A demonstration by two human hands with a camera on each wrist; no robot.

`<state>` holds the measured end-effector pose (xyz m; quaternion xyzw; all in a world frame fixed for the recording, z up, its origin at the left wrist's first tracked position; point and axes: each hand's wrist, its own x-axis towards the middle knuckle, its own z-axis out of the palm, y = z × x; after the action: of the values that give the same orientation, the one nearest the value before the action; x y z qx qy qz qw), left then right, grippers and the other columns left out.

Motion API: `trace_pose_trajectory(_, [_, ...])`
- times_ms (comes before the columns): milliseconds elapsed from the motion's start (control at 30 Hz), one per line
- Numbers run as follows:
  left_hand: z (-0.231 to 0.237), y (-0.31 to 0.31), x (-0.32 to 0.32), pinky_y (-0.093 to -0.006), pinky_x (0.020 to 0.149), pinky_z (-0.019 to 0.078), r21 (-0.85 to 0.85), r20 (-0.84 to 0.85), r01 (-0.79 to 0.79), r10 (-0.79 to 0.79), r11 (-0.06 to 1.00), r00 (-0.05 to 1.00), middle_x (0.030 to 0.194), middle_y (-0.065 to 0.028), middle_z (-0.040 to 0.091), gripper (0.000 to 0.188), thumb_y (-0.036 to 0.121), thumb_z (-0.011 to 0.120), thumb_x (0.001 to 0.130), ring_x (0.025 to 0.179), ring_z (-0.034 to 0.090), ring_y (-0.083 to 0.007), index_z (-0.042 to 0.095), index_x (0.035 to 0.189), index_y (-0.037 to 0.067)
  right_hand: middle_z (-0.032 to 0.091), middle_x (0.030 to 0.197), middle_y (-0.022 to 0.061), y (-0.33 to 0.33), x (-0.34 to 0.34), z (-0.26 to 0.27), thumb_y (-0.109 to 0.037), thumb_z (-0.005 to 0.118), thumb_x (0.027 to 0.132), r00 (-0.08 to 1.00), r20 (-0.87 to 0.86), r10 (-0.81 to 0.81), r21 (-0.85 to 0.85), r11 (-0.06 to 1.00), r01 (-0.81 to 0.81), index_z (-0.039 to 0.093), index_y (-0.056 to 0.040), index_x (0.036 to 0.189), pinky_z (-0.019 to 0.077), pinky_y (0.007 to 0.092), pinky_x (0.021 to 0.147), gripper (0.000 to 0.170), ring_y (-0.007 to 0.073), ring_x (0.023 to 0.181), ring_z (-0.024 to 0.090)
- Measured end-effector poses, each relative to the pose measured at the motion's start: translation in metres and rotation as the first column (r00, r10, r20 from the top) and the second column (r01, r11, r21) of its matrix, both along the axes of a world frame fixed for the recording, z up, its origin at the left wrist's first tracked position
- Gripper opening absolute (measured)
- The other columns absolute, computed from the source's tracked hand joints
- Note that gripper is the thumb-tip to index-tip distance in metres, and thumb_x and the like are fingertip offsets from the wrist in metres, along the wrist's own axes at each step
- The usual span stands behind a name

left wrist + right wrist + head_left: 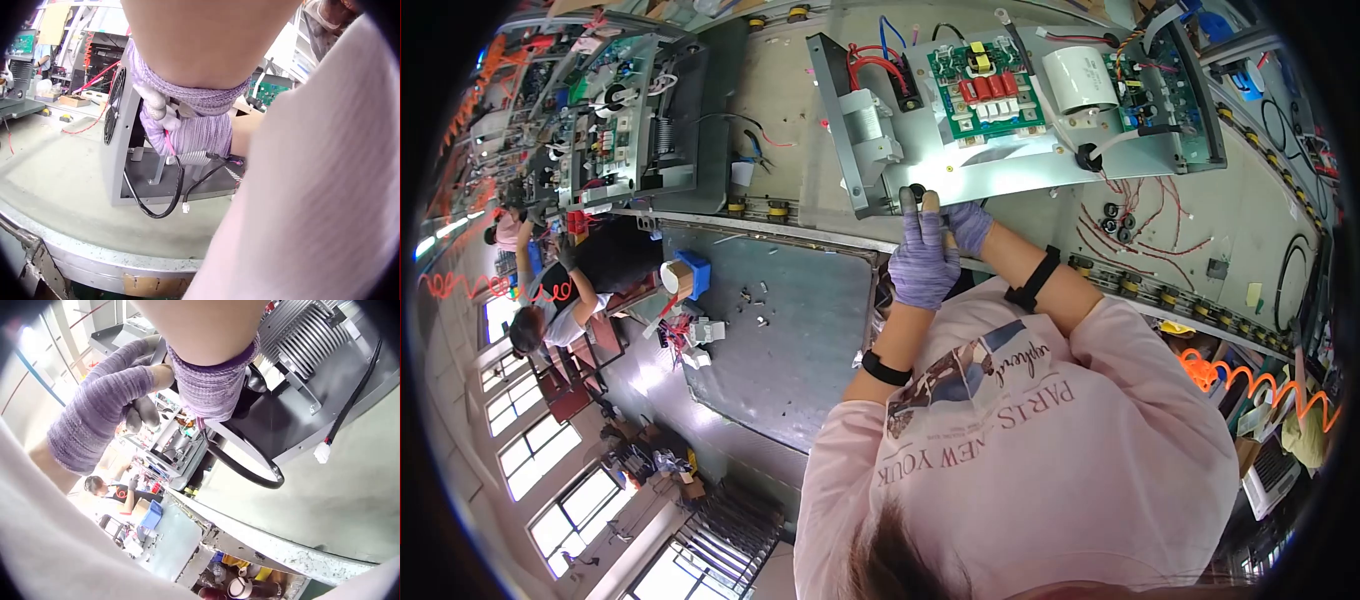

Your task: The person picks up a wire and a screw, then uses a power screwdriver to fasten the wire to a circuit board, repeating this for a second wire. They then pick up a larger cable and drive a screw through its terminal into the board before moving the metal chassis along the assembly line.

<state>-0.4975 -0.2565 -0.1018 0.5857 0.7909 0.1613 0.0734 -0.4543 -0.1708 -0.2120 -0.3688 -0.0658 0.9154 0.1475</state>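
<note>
Pale pink sweatshirt point(1050, 490), sleeves point(840, 450) pushed up. Multicolour print point(960, 385) on front, dark lettering point(1040, 402) beside it. Farther out from print: black straps point(886, 370) round forearms, then marled purple knit gloves point(922, 272), grey fingertips point(148, 412).

Head view: looks steeply down over your chest, taking in both your left hand point(923, 270) and right hand point(972, 225), the desk point(775, 200) and the whole chassis point(1000, 165); widest, farthest of three. Left wrist view: close under your forearm, facing across the desk along the chassis. Right wrist view: equally close, tilted, facing past the desk edge to the blue bin point(152, 514) (also in head view). Both wrist views share the looped black cable point(167, 214).
</note>
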Motion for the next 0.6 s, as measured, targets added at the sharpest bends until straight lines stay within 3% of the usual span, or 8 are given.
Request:
trace_pose_trajectory(200, [0.006, 0.002, 0.003, -0.0340, 0.046, 0.0512, -0.007, 0.061, -0.059, 0.059, 0.998, 0.996, 0.134, -0.0231, 0.029, 0.064, 0.021, 0.057, 0.071, 0.068, 0.063, -0.0317, 0.033, 0.130, 0.009, 0.056, 0.081, 0.0050, 0.009, 0.001, -0.050, -0.017, 0.048, 0.087, 0.964, -0.266, 0.000, 0.179, 0.983, 0.049, 0.054, -0.0032, 0.095, 0.0480, 0.0233, 0.062, 0.017, 0.0122, 0.071, 0.054])
trace_pose_trajectory(267, [0.011, 0.002, 0.003, -0.0336, 0.045, 0.0505, -0.015, 0.088, -0.060, 0.061, 0.998, 0.994, 0.134, -0.0228, 0.030, 0.065, 0.020, 0.058, 0.071, 0.063, 0.063, -0.0306, 0.033, 0.130, 0.010, 0.056, 0.084, 0.0061, 0.010, -0.003, -0.052, -0.014, 0.046, 0.087, 0.999, -0.016, 0.050, 0.954, 0.301, 0.001, 0.053, -0.0026, 0.098, 0.0480, 0.0246, 0.065, 0.017, 0.0127, 0.074, 0.053])
trace_pose_trajectory(300, [0.014, 0.003, 0.003, -0.0335, 0.043, 0.0493, -0.045, 0.068, -0.071, 0.074, 0.996, 0.995, 0.133, -0.0220, 0.033, 0.062, 0.021, 0.057, 0.071, 0.058, 0.062, -0.0293, 0.036, 0.129, 0.012, 0.056, 0.086, 0.0064, 0.010, -0.001, -0.052, -0.012, 0.046, 0.086, 0.980, 0.198, -0.035, 0.980, 0.039, -0.197, 0.053, -0.0028, 0.098, 0.0477, 0.0249, 0.066, 0.016, 0.0136, 0.076, 0.054])
trace_pose_trajectory(400, [0.019, 0.004, 0.000, -0.0335, 0.041, 0.0481, -0.072, -0.017, -0.055, 0.054, 0.996, 0.998, 0.131, -0.0212, 0.036, 0.059, 0.022, 0.057, 0.071, 0.053, 0.060, -0.0280, 0.038, 0.127, 0.012, 0.054, 0.077, 0.0069, 0.011, 0.008, -0.033, -0.018, 0.055, 0.079, 0.961, 0.224, -0.161, 0.951, -0.180, -0.251, 0.055, -0.0068, 0.088, 0.0451, 0.0341, 0.064, 0.014, 0.0216, 0.071, 0.053])
trace_pose_trajectory(433, [0.019, 0.005, 0.000, -0.0339, 0.040, 0.0477, -0.048, -0.046, -0.053, 0.051, 0.997, 0.998, 0.129, -0.0216, 0.039, 0.057, 0.023, 0.056, 0.072, 0.051, 0.060, -0.0272, 0.040, 0.125, 0.011, 0.054, 0.076, 0.0057, 0.007, 0.012, -0.054, -0.017, 0.056, 0.079, 0.949, 0.314, -0.001, 0.934, 0.180, -0.309, 0.055, -0.0064, 0.087, 0.0450, 0.0314, 0.063, 0.013, 0.0185, 0.069, 0.052])
trace_pose_trajectory(533, [0.018, 0.007, 0.002, -0.0338, 0.040, 0.0474, -0.049, -0.093, -0.060, 0.055, 0.997, 0.994, 0.127, -0.0227, 0.040, 0.056, 0.023, 0.056, 0.072, 0.050, 0.059, -0.0268, 0.040, 0.125, 0.011, 0.054, 0.078, 0.0046, 0.013, -0.001, -0.080, -0.017, 0.055, 0.080, 0.975, 0.216, -0.055, 0.975, -0.031, -0.218, 0.055, -0.0060, 0.089, 0.0450, 0.0285, 0.063, 0.014, 0.0151, 0.070, 0.052])
trace_pose_trajectory(567, [0.016, 0.006, 0.003, -0.0338, 0.040, 0.0474, -0.047, -0.094, -0.061, 0.056, 0.997, 0.994, 0.127, -0.0227, 0.040, 0.056, 0.023, 0.056, 0.072, 0.050, 0.059, -0.0268, 0.040, 0.125, 0.011, 0.053, 0.081, 0.0041, 0.008, 0.006, -0.061, -0.017, 0.055, 0.080, 0.968, -0.232, 0.094, 0.770, 0.626, 0.124, 0.055, -0.0057, 0.090, 0.0446, 0.0254, 0.063, 0.015, 0.0126, 0.070, 0.051])
trace_pose_trajectory(600, [0.013, 0.006, 0.003, -0.0338, 0.039, 0.0473, -0.018, -0.095, -0.059, 0.058, 0.998, 0.994, 0.127, -0.0234, 0.040, 0.056, 0.023, 0.055, 0.072, 0.049, 0.059, -0.0267, 0.040, 0.125, 0.011, 0.053, 0.081, 0.0041, 0.008, 0.006, -0.067, -0.017, 0.055, 0.080, 0.968, -0.232, 0.093, 0.770, 0.625, 0.124, 0.055, -0.0057, 0.090, 0.0446, 0.0254, 0.063, 0.015, 0.0126, 0.070, 0.051])
